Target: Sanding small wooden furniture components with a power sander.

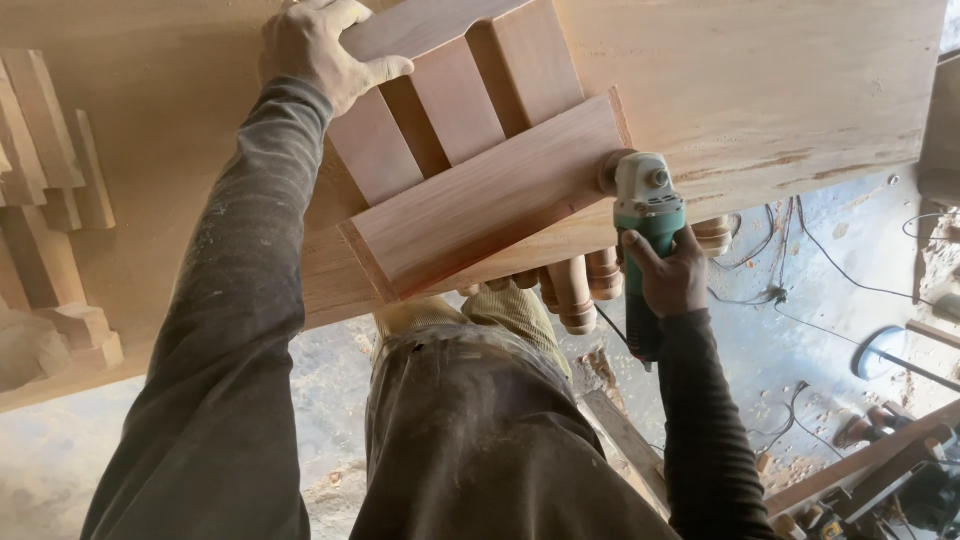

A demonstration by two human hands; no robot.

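A reddish wooden piece (pixel 480 170), built of stepped blocks and a flat front board, lies on a broad plywood bench top (pixel 760 80). My left hand (pixel 322 48) presses down on its far left corner. My right hand (pixel 668 272) grips the green body of an angle grinder (pixel 648 215). The grinder's grey head and disc sit against the right end of the front board.
Other stepped wooden pieces (pixel 50 200) lie at the bench's left. Turned wooden legs (pixel 585 285) show under the bench edge. Black cables (pixel 800 260) trail over the dusty floor at right, with planks (pixel 860 460) and tools at lower right.
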